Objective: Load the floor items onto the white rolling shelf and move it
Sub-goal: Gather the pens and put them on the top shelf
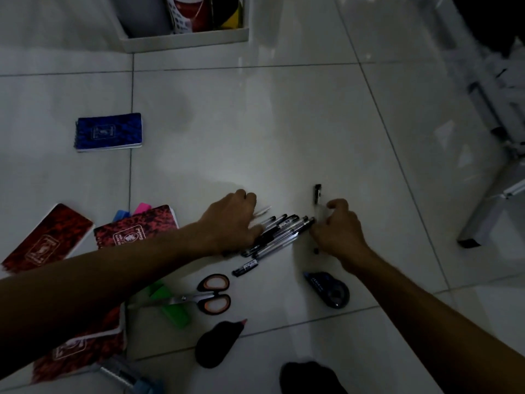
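Several black pens (pixel 277 234) lie bunched on the white tiled floor. My left hand (pixel 230 220) curls over the bunch's left side and my right hand (pixel 338 228) pinches a pen (pixel 317 194) at the bunch's right end. Orange-handled scissors (pixel 210 294), a dark correction-tape dispenser (pixel 331 290), a blue notebook (pixel 109 132) and red notebooks (pixel 48 238) lie around. The white rolling shelf (pixel 187 38) stands at the top with books in it.
Green highlighters (pixel 170 305), a pink and a blue marker (pixel 133 210), a black tape dispenser (pixel 217 342) and a stapler (pixel 125 373) lie at the lower left. A metal furniture leg (pixel 483 220) stands at the right.
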Tool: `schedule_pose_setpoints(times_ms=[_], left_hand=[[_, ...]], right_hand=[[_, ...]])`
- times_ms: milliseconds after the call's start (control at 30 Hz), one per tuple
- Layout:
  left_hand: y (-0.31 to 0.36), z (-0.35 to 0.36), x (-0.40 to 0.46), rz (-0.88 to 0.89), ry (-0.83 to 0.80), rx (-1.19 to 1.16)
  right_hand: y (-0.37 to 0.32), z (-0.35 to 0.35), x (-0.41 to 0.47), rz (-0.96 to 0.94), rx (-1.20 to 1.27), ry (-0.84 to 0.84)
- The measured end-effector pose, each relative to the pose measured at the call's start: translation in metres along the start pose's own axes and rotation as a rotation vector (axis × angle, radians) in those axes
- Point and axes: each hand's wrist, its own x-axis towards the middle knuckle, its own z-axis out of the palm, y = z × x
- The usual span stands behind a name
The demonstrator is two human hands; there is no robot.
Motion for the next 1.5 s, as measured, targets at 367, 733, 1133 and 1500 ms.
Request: schedule_pose_setpoints(times_ms=[367,733,1133,1500], left_hand=[[0.012,0.005,-0.003,0.026,-0.069,0.025],[0.019,0.025,-0.011,0.023,-0.057,0.098],[0.014,0.022,-0.010,-0.093,-0.143,-0.195],[0.010,0.009,-0.008,-0.172,-0.070,-0.311]], right_hand=[[-0.025,0.057,-0.025,0.276,0.013,0.137],[-0.028,0.066,-0.027,0.140,-0.137,0.196],[-0.004,0.040,-0.007,-0.007,-0.075,0.088],[-0.021,0.012,-0.006,-0.047,0.586,-0.159]])
